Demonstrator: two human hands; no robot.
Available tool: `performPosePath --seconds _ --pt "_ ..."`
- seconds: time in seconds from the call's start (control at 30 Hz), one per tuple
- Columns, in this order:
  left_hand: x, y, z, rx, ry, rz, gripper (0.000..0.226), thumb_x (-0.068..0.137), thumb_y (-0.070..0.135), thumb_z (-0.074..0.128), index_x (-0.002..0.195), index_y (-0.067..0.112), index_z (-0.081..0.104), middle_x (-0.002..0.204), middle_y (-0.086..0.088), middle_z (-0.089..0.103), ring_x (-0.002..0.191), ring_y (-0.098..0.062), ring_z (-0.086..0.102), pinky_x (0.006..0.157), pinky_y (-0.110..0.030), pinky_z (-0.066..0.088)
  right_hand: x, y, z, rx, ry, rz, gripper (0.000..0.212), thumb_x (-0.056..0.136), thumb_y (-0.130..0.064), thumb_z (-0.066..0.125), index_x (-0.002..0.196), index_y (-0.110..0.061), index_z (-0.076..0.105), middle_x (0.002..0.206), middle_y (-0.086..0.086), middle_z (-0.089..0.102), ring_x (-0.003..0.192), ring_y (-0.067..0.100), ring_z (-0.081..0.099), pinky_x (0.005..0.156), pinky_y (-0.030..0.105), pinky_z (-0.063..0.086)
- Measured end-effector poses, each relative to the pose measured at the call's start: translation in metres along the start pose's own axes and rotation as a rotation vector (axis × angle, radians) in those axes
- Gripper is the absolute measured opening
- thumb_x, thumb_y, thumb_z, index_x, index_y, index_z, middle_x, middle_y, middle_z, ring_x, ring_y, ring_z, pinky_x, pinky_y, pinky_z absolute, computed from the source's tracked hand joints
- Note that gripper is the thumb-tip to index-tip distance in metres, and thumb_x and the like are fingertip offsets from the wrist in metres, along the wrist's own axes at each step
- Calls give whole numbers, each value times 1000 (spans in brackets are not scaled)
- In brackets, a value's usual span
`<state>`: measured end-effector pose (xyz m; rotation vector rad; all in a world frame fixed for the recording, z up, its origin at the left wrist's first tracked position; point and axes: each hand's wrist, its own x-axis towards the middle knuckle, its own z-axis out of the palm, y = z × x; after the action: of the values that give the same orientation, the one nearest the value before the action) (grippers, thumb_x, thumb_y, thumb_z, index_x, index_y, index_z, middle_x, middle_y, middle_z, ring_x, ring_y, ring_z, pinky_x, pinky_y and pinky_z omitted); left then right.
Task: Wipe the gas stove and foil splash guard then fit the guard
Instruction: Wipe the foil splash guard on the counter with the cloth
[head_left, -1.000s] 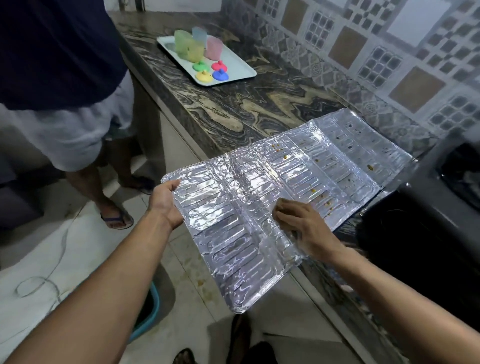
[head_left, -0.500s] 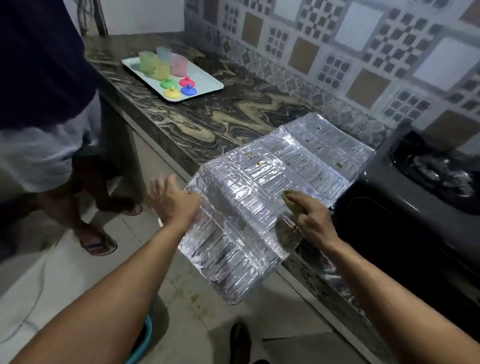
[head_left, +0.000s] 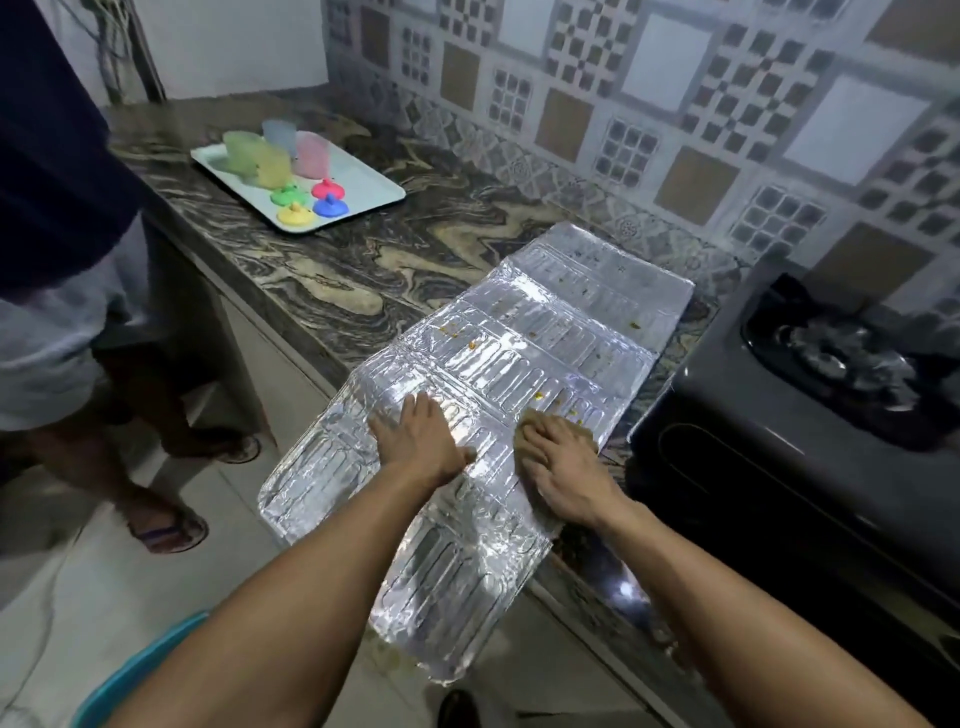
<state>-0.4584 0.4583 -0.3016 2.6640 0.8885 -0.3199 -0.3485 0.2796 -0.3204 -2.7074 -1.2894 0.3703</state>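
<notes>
The foil splash guard (head_left: 545, 338) lies unfolded and flat on the marble counter (head_left: 363, 280), its near end hanging over the counter's front edge. Yellow-brown food specks dot its far panels. My left hand (head_left: 421, 441) rests flat on the foil with fingers spread, holding nothing. Beside it, my right hand (head_left: 566, 467) presses a small brown cloth (head_left: 525, 430) onto the foil; most of the cloth is hidden under my fingers. The dark gas stove (head_left: 779, 415) stands just right of the guard, with its burner (head_left: 831, 353) at the far right.
A white tray (head_left: 374, 189) with several coloured cups and lids sits at the counter's far left. Another person (head_left: 52, 260) stands on the floor to the left. A blue basin rim (head_left: 135, 670) shows below. A tiled wall (head_left: 675, 104) backs the counter.
The guard was held up and bent over the counter's edge; now it lies flat on the counter. My left hand has moved from its left edge onto its top surface.
</notes>
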Motion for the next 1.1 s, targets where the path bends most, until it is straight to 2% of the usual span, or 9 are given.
performPosePath --seconds 0.17,0.23,0.3,0.43,0.73,0.8,0.87,0.97,1.1 --pt "8 11 -10 56 3 -49 99 76 65 67 149 9 30 159 -10 26 145 -28 28 114 -63 19 46 20 -11 -46 146 294 52 92 -39 39 138 -15 41 152 9 30 140 33 26 113 51 23" --pt "16 10 -12 40 -18 -61 114 71 66 71 154 10 16 163 -11 14 149 -31 17 115 -66 13 56 20 -12 1 131 377 55 92 -41 35 140 -14 39 151 13 31 139 36 27 113 52 23" --pt "24 4 -14 40 -62 -68 126 66 71 72 157 16 2 165 -8 -4 151 -36 -2 114 -69 2 49 3 -10 60 108 321 72 86 -52 15 145 -14 31 156 15 24 142 38 21 116 55 18" --pt "38 -5 -15 25 -109 -56 132 60 74 73 157 22 -1 164 -4 -12 149 -39 -12 113 -71 0 17 -27 4 -9 35 80 75 88 -60 1 155 -27 3 160 4 -17 148 31 -17 116 50 -14" --pt "45 -10 -10 -36 -126 -22 135 59 70 77 157 23 -3 164 -4 -14 149 -36 -14 117 -62 1 88 20 -22 110 161 550 52 103 -38 19 153 -25 17 163 10 0 149 34 -5 119 56 -3" --pt "46 -11 -14 -23 -108 -14 134 59 69 78 157 23 -1 164 -4 -12 149 -36 -12 117 -62 3 85 7 -19 149 196 451 49 104 -34 20 152 -25 20 163 6 3 149 35 -3 118 55 -5" --pt "49 -13 -18 -30 -88 -18 136 56 68 80 157 22 0 164 -3 -11 150 -33 -10 117 -61 3 74 -12 -11 142 203 173 51 103 -40 16 153 -27 19 164 1 0 149 32 -8 117 52 -9" --pt "54 -18 -17 -47 -91 -76 150 50 71 81 156 13 -8 162 -10 -18 150 -30 -15 121 -56 3 69 -18 -3 17 46 -128 65 95 -56 4 153 -32 17 163 0 -9 149 28 -14 118 55 -10" --pt "52 -18 -18 -53 -122 -158 152 48 74 80 155 20 -14 160 -9 -26 145 -40 -25 118 -57 -10 102 11 -8 11 77 16 52 103 -45 19 153 -32 16 163 5 -9 149 29 -14 114 54 -14"
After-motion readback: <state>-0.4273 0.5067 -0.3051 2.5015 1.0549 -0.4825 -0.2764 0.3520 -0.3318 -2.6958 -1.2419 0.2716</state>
